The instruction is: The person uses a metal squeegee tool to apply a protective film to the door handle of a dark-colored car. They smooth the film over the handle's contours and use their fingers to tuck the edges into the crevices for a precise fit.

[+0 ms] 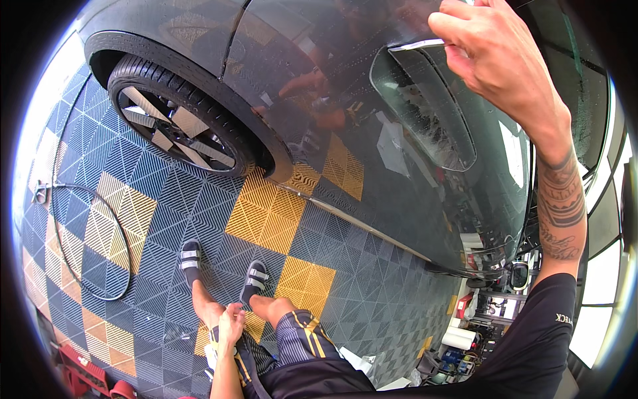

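Note:
My right hand [487, 53] is raised to the dark grey car's bodywork [266, 60], fingers curled and closed on a thin white strip [412, 46]. Below that strip is an elongated, glossy recessed section [422, 110] with a dark outline and water droplets around it. Low in front of me, beside my leg, my left hand [231, 322] has bent fingers closed on something small that I cannot make out, near white items at my waist.
A black wheel [169, 120] stands at upper left on a blue and yellow tiled floor [266, 209]. A looped hose [123, 239] lies left, red equipment [86, 372] at lower left. Shelves with rolls [458, 336] and tools are at lower right, beside my feet and the car.

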A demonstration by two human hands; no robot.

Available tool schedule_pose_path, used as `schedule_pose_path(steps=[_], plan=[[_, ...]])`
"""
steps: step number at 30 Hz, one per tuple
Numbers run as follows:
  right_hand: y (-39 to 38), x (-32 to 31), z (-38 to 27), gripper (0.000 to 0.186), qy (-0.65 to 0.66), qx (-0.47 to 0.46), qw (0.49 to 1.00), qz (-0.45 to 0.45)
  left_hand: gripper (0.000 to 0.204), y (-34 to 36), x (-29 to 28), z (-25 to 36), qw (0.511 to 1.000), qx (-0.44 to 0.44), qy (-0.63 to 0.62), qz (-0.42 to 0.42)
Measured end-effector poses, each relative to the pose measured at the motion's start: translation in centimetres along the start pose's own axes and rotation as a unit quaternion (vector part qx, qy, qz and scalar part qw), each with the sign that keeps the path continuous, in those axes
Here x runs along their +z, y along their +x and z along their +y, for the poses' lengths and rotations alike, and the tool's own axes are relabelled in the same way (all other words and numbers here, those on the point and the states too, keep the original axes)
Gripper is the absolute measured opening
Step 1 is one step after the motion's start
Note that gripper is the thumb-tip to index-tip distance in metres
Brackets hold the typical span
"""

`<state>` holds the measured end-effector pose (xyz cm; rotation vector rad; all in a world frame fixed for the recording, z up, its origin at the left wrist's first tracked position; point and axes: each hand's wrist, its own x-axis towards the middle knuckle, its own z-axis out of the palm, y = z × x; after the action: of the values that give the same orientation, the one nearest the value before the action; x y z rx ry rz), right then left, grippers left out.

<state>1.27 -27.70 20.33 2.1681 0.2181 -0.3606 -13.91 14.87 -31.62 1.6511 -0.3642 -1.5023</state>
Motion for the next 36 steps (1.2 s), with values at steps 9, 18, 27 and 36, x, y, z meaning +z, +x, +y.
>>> schedule_pose_path(steps=[9,18,27,36], plan=[[-0.1,-0.1,0.0,0.012,0.007,0.011,1.0,-0.011,0.025,-0.1,-0.1,0.6,1.0,-0.008,-0.004,-0.002],[-0.1,-0.1,0.2,0.011,0.015,-0.002,1.0,-0.013,0.024,-0.1,0.1,0.7,1.0,-0.022,-0.02,0.009],[0.3,-1.1,-0.3,0.012,0.027,0.001,0.999,-0.032,0.025,-0.1,0.0,1.1,1.0,-0.026,0.004,0.004],[0.2,-0.4,0.0,0.013,-0.004,-0.003,1.0,-0.021,0.025,-0.2,-0.1,1.5,1.0,-0.026,-0.005,0.005]])
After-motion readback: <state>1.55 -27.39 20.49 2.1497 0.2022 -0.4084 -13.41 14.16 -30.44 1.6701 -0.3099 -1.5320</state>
